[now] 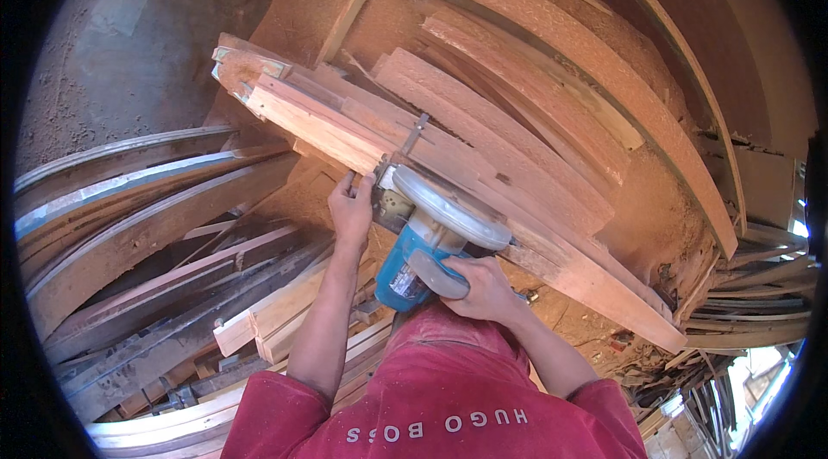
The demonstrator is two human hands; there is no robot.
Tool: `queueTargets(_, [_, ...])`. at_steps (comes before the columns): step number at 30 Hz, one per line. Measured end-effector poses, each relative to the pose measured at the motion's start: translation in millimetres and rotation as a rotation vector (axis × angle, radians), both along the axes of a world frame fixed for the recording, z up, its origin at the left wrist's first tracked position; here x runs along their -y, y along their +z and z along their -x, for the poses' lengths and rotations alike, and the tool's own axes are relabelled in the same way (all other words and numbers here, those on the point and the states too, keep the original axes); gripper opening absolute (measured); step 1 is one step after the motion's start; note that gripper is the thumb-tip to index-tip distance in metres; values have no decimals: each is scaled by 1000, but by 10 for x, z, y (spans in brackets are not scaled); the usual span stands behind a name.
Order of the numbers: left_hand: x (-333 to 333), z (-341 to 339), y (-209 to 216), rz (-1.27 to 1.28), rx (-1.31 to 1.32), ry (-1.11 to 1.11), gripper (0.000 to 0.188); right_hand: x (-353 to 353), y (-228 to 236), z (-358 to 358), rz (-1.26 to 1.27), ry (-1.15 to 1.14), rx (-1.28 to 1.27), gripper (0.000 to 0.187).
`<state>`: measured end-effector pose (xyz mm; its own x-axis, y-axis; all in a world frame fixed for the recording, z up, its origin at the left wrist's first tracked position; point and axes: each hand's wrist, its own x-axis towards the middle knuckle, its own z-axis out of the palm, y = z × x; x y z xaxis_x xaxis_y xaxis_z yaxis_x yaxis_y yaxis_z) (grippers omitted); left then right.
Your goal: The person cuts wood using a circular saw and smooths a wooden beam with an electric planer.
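A blue circular saw (405, 265) with a silver blade guard (444, 209) rests on a long wooden board (319, 124). My right hand (485, 286) is wrapped round the saw's grey rear handle. My left hand (351, 204) is closed at the front of the saw's base, thumb against the metal, fingertips by the board's near edge. A thin metal guide bar (416, 134) sticks out across the board from the base. The blade itself is hidden by the guard and the wood.
Dusty planks (500, 148) lie beyond the board, inside a large curved wooden piece (561, 15). Curved strips (138, 196) and stacked lumber (250, 334) fill the left side. More thin wood strips (759, 295) are piled at the right. Reddish sawdust coats the bench.
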<state>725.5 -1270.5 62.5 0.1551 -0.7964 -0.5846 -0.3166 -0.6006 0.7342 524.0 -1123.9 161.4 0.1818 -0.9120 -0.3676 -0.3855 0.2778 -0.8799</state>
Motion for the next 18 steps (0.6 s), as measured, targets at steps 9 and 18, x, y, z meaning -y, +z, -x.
queueTargets(9, [86,-152,-96,35,-9,16,64,113,-4,-138,30,-11,16,39])
queueTargets(18, [229,-396,-188,65,23,-35,64,223,-56,-389,19,-12,-13,43])
